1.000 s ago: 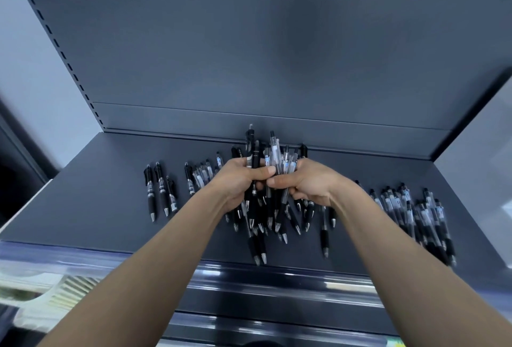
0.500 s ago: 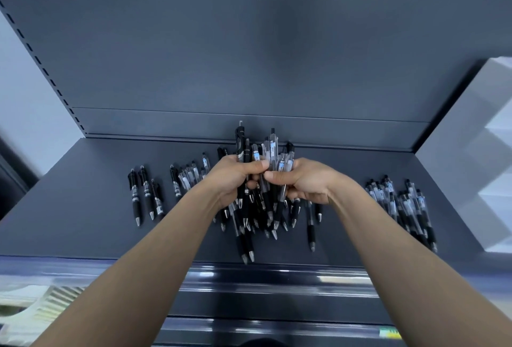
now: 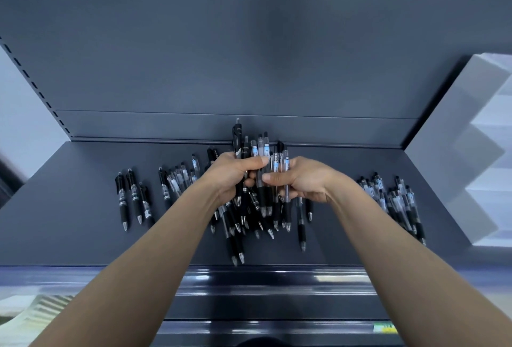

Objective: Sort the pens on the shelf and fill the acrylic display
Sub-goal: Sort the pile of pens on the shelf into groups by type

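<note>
1. Pens (image 3: 261, 152): mixed bundle, black & clear barrels, held tips-down above mid shelf (image 3: 69, 208), close to back wall. A loose pile (image 3: 249, 224) lies under it.
2. Left hand (image 3: 231, 176) & right hand (image 3: 303, 180): fingers (image 3: 273, 178) curled round bundle from both sides, thumbs across front.
3. Handling, prob.: light, stiff, smooth plastic, so they slide lengthwise. Take hold mid-barrel or at rubber sleeve, squeeze evenly.
4. Left group (image 3: 133, 197) & right group (image 3: 393, 199) lie on shelf, apart from pile. Display not in view.

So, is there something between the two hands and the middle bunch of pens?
Nothing visible. The left hand and the right hand both grip the bunch of pens. The acrylic display is not in view.
</note>
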`<state>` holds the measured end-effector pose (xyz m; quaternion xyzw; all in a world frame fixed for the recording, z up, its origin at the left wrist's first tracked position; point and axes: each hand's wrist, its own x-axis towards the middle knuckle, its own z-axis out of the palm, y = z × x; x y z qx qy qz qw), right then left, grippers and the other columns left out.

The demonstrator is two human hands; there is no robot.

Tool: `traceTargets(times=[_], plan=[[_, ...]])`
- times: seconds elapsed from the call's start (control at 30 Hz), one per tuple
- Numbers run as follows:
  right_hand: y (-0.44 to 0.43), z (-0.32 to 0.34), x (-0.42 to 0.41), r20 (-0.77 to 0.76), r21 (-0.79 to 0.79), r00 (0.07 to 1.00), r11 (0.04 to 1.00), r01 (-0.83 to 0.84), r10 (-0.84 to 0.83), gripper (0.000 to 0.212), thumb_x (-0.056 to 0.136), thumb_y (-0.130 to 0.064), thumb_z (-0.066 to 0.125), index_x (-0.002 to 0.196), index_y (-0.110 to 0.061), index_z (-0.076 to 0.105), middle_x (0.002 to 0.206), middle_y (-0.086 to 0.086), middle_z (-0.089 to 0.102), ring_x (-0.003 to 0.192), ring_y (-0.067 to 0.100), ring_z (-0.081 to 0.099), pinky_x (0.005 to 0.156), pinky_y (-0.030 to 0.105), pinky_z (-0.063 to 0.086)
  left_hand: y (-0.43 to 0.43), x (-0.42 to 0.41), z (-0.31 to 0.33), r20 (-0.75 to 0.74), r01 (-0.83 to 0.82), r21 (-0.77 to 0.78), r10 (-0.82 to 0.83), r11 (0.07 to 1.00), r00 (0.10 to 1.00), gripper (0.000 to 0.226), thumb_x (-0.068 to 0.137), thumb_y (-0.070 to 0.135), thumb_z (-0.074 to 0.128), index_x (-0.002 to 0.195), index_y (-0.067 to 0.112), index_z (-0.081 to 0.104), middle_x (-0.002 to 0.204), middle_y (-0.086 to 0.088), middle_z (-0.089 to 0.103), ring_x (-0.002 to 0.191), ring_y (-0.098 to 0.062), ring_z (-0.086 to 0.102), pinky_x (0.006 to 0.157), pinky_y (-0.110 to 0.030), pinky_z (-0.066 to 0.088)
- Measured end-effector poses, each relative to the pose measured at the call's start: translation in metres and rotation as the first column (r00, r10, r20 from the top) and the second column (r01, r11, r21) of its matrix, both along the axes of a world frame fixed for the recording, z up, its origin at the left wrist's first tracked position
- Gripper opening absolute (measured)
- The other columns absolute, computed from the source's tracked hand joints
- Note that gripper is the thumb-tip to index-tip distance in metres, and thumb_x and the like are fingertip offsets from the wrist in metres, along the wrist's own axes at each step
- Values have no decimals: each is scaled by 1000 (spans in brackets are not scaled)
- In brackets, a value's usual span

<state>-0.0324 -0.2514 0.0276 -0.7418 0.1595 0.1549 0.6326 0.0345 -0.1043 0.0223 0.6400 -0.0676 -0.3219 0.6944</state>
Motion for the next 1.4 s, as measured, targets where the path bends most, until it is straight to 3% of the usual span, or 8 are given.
traceTargets(times=[0.23,0.37,0.53,0.77,0.87,1.0,1.2,1.4], plan=[[-10,5,-4,18,53,1000,999,14,-15,7,88,-17,64,94,-16,68,80,-4,71,57,4,56,59,17,45,-8,-1,7,13,41,10,-41,999,999,17,79,7,72,75,5,55,51,2,51,40,-5,40,37,-15,32],[-20,5,-9,53,42,998,999,27,-29,10,85,-7,67,93,-11,69,90,7,72,56,5,56,46,15,40,-23,-4,6,36,79,7,-79,997,996,14,79,6,72,74,4,58,56,0,52,41,-6,40,37,-15,33],[-44,7,-27,51,-67,995,994,91,-87,5,81,-16,73,80,-15,68,66,-5,66,48,5,45,44,16,36,-49,-16,8,77,148,-12,-147,989,986,15,78,4,71,71,5,58,47,5,53,40,-5,41,38,-15,34],[-96,18,-62,-95,-363,976,920,147,-194,71,54,-55,83,99,-2,68,71,11,57,60,22,43,58,31,34,-94,-38,0,75,258,5,-257,966,963,6,81,2,68,86,3,65,47,8,54,43,-4,43,42,-14,36],[-110,13,-76,-136,-359,951,909,213,-276,55,70,-40,80,105,-1,65,68,7,57,55,16,41,52,27,31,-114,-48,-5,45,266,14,-266,964,963,11,80,-2,68,90,-1,63,58,1,58,50,-7,46,41,-15,35],[-117,10,-91,-153,-405,932,881,244,-328,68,58,-48,83,102,2,65,67,10,55,55,20,39,55,30,30,-135,-61,-9,17,267,39,-267,963,963,10,82,-1,67,87,-1,59,72,-9,63,54,-10,51,40,-15,37],[-135,8,-110,-143,-465,894,827,317,-424,30,79,-30,75,79,-2,65,58,9,49,48,18,36,44,23,29,-154,-65,-18,33,271,79,-274,959,961,10,86,0,63,76,1,60,75,-11,66,54,-11,57,39,-14,37],[-140,-3,-117,-166,-551,893,790,268,-419,27,84,-20,71,69,-3,57,53,8,44,41,16,35,36,19,30,-166,-72,-25,21,217,193,-225,957,974,35,81,2,70,110,-6,53,72,-7,60,54,-12,57,37,-15,36]])
